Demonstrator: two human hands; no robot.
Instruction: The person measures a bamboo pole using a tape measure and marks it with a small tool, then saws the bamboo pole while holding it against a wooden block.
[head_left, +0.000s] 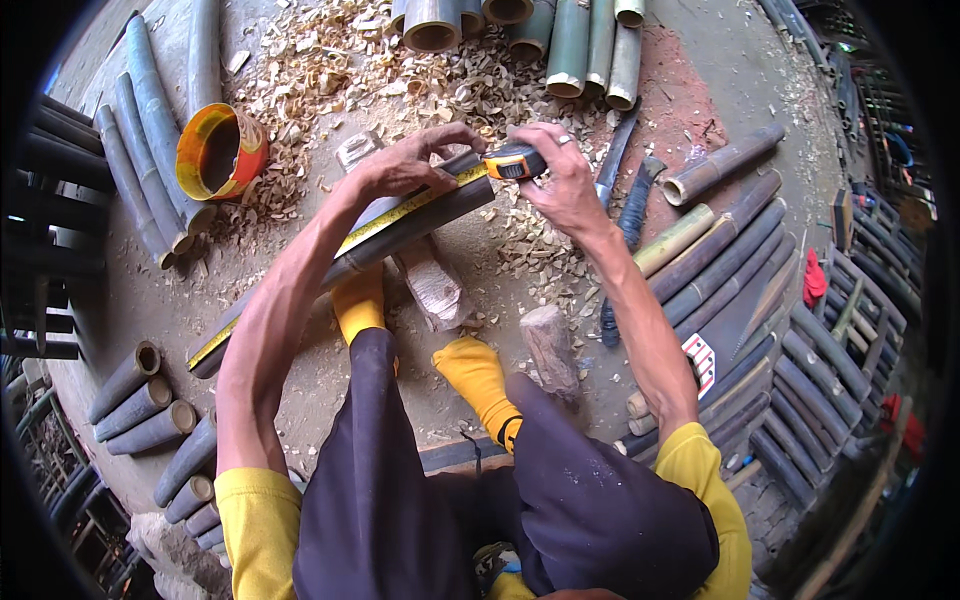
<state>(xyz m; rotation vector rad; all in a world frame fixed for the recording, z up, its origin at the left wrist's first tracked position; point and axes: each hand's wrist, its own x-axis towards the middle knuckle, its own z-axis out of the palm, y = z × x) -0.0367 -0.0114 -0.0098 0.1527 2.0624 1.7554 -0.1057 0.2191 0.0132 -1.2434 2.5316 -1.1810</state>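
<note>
A dark bamboo pole (410,232) slants across in front of me, its right end raised over a wooden block (432,282). A yellow measuring blade (385,222) lies stretched along the pole's top. My right hand (565,185), a ring on one finger, grips the orange and black tape measure (513,162) at the pole's right end. Beside it, my left hand (425,160) bends over the pole near that end, its fingertips on the blade and pole. The left forearm hides part of the pole's lower left stretch.
Wood shavings (350,70) cover the floor ahead. An orange bucket (222,152) stands at left near bamboo poles. A long blade (612,160) and a dark-wrapped tool (632,220) lie to the right, beside more bamboo (725,260). My yellow-covered feet (475,380) flank the wooden block.
</note>
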